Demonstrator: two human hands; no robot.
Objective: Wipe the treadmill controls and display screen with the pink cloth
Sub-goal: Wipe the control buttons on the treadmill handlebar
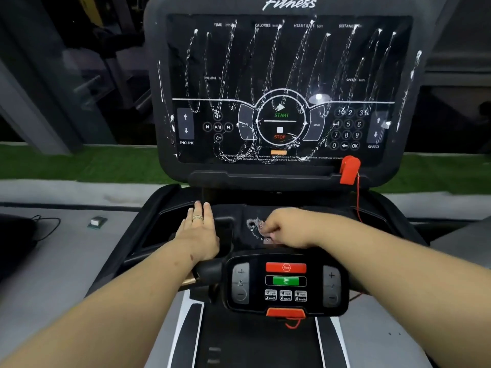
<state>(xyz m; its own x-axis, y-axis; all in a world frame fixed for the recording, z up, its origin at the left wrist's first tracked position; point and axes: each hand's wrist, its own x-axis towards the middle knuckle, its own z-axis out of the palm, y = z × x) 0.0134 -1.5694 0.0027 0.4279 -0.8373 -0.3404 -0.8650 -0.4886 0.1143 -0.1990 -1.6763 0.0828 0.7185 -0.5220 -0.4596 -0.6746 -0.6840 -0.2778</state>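
Observation:
The treadmill display screen (284, 86) stands upright ahead, streaked all over with white foam lines. Below it, the dark console tray (239, 208) carries a white foam smear (253, 224). My right hand (289, 229) rests on the tray beside that smear, fingers curled over a small visible bit of the pink cloth (269, 239); most of the cloth is hidden under the hand. My left hand (198, 232) lies flat, fingers straight, on the left part of the tray. The small control panel (285, 282) with red and green buttons sits nearest me, between my forearms.
A red safety clip (349, 168) hangs at the screen's lower right with a red cord (358, 197) running down. A small box (97, 221) and a black cable (45, 227) lie on the grey ledge at left. The treadmill belt (255, 346) runs below.

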